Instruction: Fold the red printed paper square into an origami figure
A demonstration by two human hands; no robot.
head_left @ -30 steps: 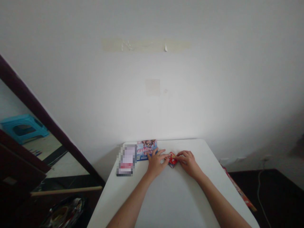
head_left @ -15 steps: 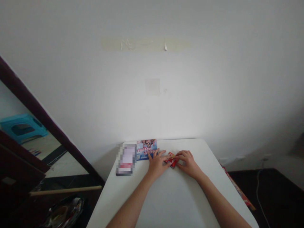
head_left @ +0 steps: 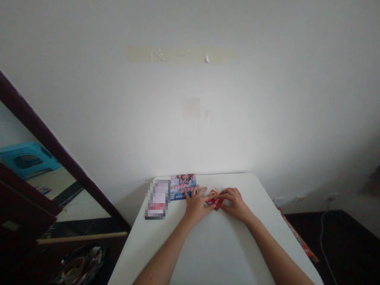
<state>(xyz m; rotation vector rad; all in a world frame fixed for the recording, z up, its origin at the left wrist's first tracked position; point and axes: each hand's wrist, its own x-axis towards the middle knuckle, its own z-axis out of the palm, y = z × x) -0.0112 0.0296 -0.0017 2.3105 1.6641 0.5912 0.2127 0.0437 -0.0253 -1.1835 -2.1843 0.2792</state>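
Note:
A small red piece of folded paper (head_left: 219, 203) with yellow and white print lies on the white table (head_left: 213, 241), between my two hands. My left hand (head_left: 197, 204) grips its left side with thumb and forefinger at the edge, while the other fingers spread over the corner of a blue printed leaflet (head_left: 179, 188). On the right edge of the red paper, my right hand (head_left: 233, 201) pinches with thumb and bent fingers. Parts of the paper are hidden under the fingertips.
A pixelated phone-like item (head_left: 158, 200) lies left of the leaflet. The white wall (head_left: 231, 130) meets the table's far edge. On the floor at left are a filled black bag (head_left: 80, 265) and a wooden stick (head_left: 86, 237); a blue stool (head_left: 29, 158) stands beyond the door frame.
Both hands stay almost in place. The red paper between them looks slightly shifted under the fingertips; everything else is the same.

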